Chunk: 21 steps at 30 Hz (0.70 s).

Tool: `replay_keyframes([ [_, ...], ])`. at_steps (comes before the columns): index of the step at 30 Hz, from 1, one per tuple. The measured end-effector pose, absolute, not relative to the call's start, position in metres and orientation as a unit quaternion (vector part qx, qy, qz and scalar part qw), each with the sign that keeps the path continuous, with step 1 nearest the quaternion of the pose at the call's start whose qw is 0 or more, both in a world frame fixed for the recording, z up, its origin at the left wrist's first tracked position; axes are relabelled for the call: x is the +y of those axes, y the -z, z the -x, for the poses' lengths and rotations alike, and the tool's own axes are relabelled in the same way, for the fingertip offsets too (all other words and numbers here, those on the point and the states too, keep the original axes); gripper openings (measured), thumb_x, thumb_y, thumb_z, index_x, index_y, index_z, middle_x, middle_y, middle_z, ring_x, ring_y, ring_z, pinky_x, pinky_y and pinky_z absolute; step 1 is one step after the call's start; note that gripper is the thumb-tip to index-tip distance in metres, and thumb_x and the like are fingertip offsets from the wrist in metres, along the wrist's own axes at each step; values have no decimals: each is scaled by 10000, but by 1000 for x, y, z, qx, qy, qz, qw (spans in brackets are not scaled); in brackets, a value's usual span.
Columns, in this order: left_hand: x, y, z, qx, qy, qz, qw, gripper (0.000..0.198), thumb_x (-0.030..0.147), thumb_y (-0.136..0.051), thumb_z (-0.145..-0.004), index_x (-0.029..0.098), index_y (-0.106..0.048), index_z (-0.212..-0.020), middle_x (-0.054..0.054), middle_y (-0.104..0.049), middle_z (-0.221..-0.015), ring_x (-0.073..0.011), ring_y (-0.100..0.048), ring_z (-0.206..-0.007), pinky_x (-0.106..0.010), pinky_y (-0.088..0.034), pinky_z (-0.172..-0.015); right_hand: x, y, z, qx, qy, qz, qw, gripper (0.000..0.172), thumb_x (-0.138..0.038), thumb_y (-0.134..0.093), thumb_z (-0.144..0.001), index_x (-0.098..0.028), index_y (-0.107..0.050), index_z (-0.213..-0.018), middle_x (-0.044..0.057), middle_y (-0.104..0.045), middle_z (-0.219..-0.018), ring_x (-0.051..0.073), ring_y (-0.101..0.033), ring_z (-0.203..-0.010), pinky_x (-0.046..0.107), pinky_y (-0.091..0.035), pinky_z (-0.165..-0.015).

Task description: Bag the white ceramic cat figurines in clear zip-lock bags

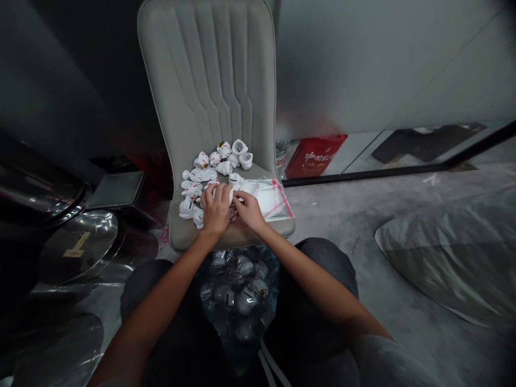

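Observation:
Over the front of the chair seat, both my hands meet at a small white figurine piece [231, 196], mostly hidden by my fingers. My left hand [216, 208] is curled over it from the left. My right hand [250, 212] pinches at its right side, thumb and fingers drawn together. Several white figurine pieces [187, 207] with red markings lie left of my hands. More stand farther back, some showing hollow openings, like the white cup-shaped piece [245, 160]. A clear plastic bag [276, 201] with red stripes lies flat beside my right hand.
The grey padded chair [209, 70] faces me. Between my knees sits a clear bag [237, 301] of similar white pieces. Shiny metal canisters [86, 242] stand at left. A red package [316, 156] leans behind the glass, and a grey covered shape [451, 252] lies at right.

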<state>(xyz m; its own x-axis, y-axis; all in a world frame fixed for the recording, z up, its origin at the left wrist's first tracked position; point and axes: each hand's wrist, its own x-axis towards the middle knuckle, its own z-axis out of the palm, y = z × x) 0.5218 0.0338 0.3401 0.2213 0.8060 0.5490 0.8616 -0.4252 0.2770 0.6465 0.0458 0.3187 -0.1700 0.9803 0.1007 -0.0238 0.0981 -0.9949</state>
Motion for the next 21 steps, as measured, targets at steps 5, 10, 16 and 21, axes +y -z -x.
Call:
replay_keyframes([
  [5,35,-343,-513,-503,312,806,32,354,138,-563,-912,299,-682,-1204,-101,-665,-1308,-344,-482,-1311,-571,-313,-1112,47,-324,-646,-512,-627,391,438,189,-263,-506,-935,-213,-538,-756,-30,-589,-588,151,-627,-548,282,-571,-522],
  [10,39,-353,-503,-489,309,815,44,441,67,-519,-897,322,-682,-1218,-89,-659,-1318,-337,-480,-1316,-572,-303,-1119,63,-330,-653,-560,-615,369,414,301,-359,-467,-985,-201,-540,-740,-24,-563,-640,155,-636,-612,276,-553,-547],
  [16,43,-353,-502,-543,274,788,90,560,6,-468,-848,240,-622,-1332,-144,-579,-1370,-362,-432,-1343,-577,-351,-1116,91,-329,-693,-776,-178,541,271,94,-224,-655,-906,-154,-716,-917,143,-691,-1014,230,-662,-941,295,-503,-790],
  [21,43,-356,-504,-603,214,764,86,552,3,-468,-820,202,-629,-1310,-149,-565,-1370,-362,-436,-1332,-554,-375,-1128,101,-325,-714,-818,-103,563,44,288,-284,-665,-904,-136,-736,-1141,171,-664,-1219,271,-634,-1101,303,-477,-883],
])
